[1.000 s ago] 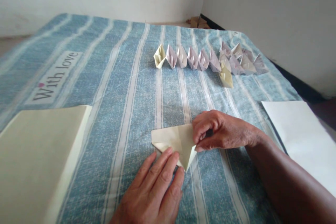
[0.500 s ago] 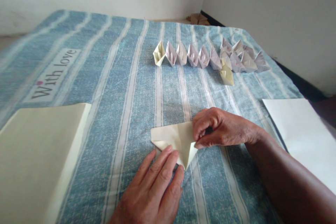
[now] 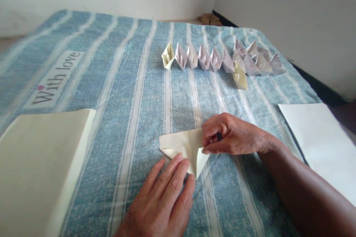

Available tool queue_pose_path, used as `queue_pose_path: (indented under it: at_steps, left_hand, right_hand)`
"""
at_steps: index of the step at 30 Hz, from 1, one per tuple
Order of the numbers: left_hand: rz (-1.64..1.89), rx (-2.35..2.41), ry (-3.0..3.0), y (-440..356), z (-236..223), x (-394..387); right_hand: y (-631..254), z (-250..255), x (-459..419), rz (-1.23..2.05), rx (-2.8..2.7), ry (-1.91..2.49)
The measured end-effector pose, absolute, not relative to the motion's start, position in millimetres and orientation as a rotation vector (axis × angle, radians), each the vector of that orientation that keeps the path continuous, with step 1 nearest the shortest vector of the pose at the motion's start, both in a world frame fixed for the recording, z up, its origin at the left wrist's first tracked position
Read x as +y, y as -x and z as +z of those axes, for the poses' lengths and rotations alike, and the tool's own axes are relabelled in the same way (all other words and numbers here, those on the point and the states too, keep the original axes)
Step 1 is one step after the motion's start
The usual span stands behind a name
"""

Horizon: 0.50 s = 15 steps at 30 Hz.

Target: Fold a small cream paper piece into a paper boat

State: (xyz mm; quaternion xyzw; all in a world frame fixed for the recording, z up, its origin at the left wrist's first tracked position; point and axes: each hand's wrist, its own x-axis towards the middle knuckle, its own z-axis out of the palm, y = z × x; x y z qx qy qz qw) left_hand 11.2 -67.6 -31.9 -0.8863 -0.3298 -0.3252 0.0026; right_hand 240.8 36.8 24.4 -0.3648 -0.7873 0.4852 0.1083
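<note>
A folded cream paper triangle [image 3: 180, 146] lies on the striped blue bedspread [image 3: 133, 81], its point toward me. My right hand [image 3: 230, 135] comes in from the right and pinches the paper's right side between thumb and fingers. My left hand [image 3: 158, 203] lies flat below, its fingertips pressing on the lower edge of the fold. Part of the paper is hidden under both hands.
A row of folded paper boats [image 3: 203, 59] stands at the far side, with a cluster at its right end and a cream boat [image 3: 240, 77] just in front. A cream paper stack [image 3: 36, 170] lies left, a white sheet [image 3: 317, 140] right. Walls meet behind the bed.
My right hand has shifted slightly left along the paper, its fingers curled closer around the fold. My left hand and the paper have barely moved.
</note>
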Motion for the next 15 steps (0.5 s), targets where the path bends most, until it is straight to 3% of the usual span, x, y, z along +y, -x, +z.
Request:
queue_pose_path:
  at_steps: [10,15]
  left_hand:
    - [-1.045,-1.022,2.702,-11.9,-36.7,-66.9]
    - [-0.794,-1.004,2.823,-5.1,-27.1,-66.9]
  right_hand:
    - [-234.9,25.1,34.3,1.362,-2.304,1.128]
    - [-232.3,24.7,33.9,1.360,-2.291,1.154]
